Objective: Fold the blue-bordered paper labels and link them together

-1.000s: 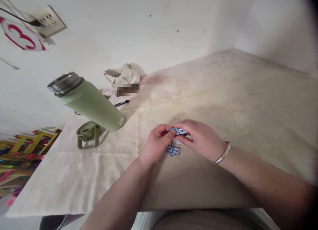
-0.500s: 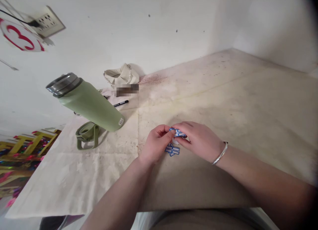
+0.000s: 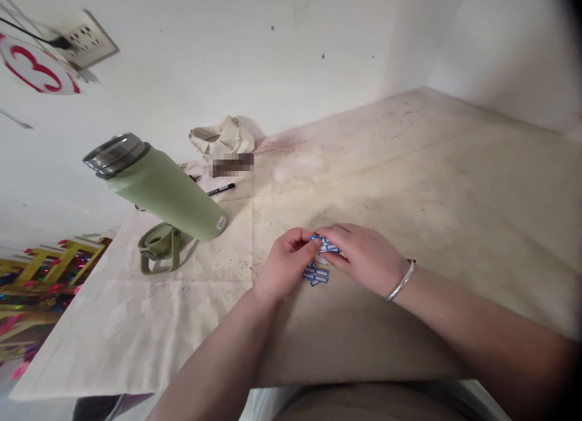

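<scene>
Blue-and-white piece [image 3: 325, 244], one, held between the fingertips of the left hand [image 3: 286, 264] and those of the right hand [image 3: 366, 254], both grips narrow; long axis runs roughly from hand to hand, right end dipping slightly. Just on the wearer's side of the fingertips, a cluster of blue-outlined strips [image 3: 316, 274] lies on the cloth [image 3: 182, 324], some crosswise, overlap preventing a count. Left of the left hand and beyond: one green bottle [image 3: 168, 190], its label [image 3: 221, 222] unreadable, one green lid [image 3: 159, 242], one black pen [image 3: 222, 189], one pale bag [image 3: 222, 139]; farthest left, wall sign [image 3: 34, 66] reads a red "3".
</scene>
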A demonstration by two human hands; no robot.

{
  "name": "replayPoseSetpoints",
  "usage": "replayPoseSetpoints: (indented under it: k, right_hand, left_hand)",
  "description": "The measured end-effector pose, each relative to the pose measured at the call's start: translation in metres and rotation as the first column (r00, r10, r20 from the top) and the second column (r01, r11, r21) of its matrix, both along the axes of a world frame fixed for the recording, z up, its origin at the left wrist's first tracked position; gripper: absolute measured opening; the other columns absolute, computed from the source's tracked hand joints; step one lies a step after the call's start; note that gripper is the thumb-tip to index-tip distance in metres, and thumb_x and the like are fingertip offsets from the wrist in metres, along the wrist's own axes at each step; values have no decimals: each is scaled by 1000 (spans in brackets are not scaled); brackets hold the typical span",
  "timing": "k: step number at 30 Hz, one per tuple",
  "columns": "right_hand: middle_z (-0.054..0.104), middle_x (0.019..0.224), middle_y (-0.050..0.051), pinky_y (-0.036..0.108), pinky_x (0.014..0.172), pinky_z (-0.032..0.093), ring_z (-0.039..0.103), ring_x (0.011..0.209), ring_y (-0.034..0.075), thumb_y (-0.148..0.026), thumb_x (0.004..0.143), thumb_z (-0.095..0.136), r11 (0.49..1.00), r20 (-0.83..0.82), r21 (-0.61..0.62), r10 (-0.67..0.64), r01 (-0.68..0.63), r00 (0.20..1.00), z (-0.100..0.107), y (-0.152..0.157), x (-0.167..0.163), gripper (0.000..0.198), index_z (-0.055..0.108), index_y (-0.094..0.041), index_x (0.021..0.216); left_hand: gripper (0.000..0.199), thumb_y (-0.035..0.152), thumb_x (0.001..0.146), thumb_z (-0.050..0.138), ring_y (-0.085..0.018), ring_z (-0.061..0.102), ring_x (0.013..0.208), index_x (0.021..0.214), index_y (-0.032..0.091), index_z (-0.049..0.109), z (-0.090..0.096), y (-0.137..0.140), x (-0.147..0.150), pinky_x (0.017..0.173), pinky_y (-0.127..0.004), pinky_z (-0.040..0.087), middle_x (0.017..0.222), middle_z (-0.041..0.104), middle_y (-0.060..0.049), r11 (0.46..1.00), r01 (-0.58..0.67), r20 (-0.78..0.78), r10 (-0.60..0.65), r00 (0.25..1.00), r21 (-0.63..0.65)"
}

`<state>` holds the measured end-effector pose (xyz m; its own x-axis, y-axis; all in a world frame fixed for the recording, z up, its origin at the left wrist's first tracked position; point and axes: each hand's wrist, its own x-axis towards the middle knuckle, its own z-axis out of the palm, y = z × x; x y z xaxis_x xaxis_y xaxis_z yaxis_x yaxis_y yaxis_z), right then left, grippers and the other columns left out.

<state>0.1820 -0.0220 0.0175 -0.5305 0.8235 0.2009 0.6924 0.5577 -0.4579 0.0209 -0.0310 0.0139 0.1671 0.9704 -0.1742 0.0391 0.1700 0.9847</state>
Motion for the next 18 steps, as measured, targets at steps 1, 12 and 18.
replayPoseSetpoints:
  k: [1, 12, 18]
  right_hand:
    - [66, 105, 11, 39, 79, 48, 61, 97, 26, -21, 85, 53, 1000, -8, 0, -4, 4, 1000, -1, 0, 0, 28, 58, -15, 113]
    - [64, 107, 10, 37, 77, 49, 61, 92, 24, -25, 83, 57, 999, -70, -3, -54, 54, 996, -4, 1, 1, 38, 55, -15, 119]
    - [63, 97, 9, 34, 71, 48, 59, 82, 21, -27, 83, 55, 994, -103, -43, -102, 98, 989, -5, 2, 2, 35, 56, -14, 116]
  left_hand:
    - [23, 35, 77, 63, -6, 44, 54, 74, 14, 56, 0, 0, 0, 50, -19, 35, 60, 51, 3, 1000, -1, 0, 1, 1000, 5]
    - [22, 36, 77, 62, -7, 43, 55, 74, 15, 56, -2, 0, -2, 51, -19, 34, 60, 51, 3, 999, -23, -22, 24, 999, 39]
    - [21, 35, 77, 62, -7, 41, 55, 74, 16, 54, -2, 2, -3, 52, -18, 33, 58, 48, 5, 984, -147, -45, 152, 987, 98]
